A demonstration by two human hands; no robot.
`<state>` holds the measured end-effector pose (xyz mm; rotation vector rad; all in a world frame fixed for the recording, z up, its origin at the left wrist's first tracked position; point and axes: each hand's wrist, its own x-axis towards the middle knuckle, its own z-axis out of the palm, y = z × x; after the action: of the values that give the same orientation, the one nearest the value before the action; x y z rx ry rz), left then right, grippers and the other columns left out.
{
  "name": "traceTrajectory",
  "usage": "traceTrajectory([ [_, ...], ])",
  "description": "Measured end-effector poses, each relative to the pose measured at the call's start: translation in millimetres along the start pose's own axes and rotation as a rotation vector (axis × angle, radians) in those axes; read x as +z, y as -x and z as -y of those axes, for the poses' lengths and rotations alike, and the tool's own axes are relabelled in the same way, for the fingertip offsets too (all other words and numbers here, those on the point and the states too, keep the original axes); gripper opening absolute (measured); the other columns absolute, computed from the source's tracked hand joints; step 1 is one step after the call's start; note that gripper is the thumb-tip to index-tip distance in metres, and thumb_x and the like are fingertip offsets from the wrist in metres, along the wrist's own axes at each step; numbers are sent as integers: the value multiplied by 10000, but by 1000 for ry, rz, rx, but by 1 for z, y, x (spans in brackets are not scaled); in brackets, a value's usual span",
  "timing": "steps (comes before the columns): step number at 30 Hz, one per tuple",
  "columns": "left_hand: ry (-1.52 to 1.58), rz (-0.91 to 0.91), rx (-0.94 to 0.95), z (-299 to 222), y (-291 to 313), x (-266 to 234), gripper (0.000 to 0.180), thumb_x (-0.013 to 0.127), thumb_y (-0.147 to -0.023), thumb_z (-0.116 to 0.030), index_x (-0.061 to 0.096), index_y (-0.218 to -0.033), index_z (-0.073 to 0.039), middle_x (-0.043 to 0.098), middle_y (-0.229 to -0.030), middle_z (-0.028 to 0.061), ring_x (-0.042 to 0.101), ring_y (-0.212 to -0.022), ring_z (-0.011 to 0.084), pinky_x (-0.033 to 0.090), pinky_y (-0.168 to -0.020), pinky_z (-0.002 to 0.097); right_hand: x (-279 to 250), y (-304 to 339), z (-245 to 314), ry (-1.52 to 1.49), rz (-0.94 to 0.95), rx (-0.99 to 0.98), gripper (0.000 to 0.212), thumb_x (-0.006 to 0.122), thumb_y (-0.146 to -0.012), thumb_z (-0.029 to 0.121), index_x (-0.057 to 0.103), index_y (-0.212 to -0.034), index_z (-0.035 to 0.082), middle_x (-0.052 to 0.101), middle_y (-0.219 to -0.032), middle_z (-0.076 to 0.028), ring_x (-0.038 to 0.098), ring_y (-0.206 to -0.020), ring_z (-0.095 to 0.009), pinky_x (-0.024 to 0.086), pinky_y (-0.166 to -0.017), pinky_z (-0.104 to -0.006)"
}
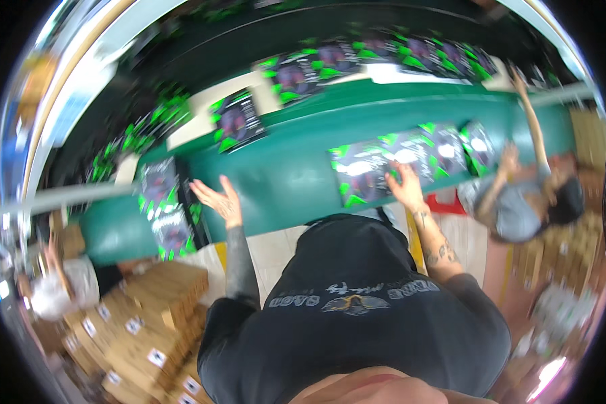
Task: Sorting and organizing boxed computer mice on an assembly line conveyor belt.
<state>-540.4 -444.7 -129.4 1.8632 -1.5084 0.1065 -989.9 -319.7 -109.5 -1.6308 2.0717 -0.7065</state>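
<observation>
My left hand [221, 204] is raised over the green work surface, fingers spread and nothing in them. Just left of it stand black-and-green printed boxes [160, 183], grouped at the near edge. My right hand [406, 186] reaches over the near side of a row of similar flat boxes. Its fingers are apart and lie at the seam between the leftmost box [357, 174] and its neighbour [411, 156]. Whether the fingertips touch them I cannot tell. More boxes continue the row to the right, the last one [478, 147] tilted.
A raised shelf along the far side carries several like boxes; one [237, 121] overhangs its edge. A co-worker [518, 209] reaches in from the right, another [64, 286] stands at the left. Brown cartons [138, 320] are stacked at lower left, a red bin [446, 202] beside my right forearm.
</observation>
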Motion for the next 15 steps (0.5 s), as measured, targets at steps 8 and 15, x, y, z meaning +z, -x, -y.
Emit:
traceTrajectory([
  [8, 389, 1143, -42, -190, 163, 77, 937, 676, -740, -471, 223, -1355, 72, 250, -1388, 278, 255, -1295, 395, 234, -1066, 424, -163, -45, -254, 386, -386, 393, 546, 648, -752, 300, 489, -1203, 35, 484, -1213, -231, 449, -1131, -378, 368, -962, -420],
  [15, 278, 926, -64, -214, 173, 87, 854, 704, -725, -400, 296, -1325, 51, 314, -1346, 270, 334, -1229, 390, 277, -1032, 427, -221, -79, -343, 503, 57, 595, 1112, 602, -628, 707, 191, -1407, 27, 283, -1406, -231, 285, -1303, -353, 266, -1061, -399],
])
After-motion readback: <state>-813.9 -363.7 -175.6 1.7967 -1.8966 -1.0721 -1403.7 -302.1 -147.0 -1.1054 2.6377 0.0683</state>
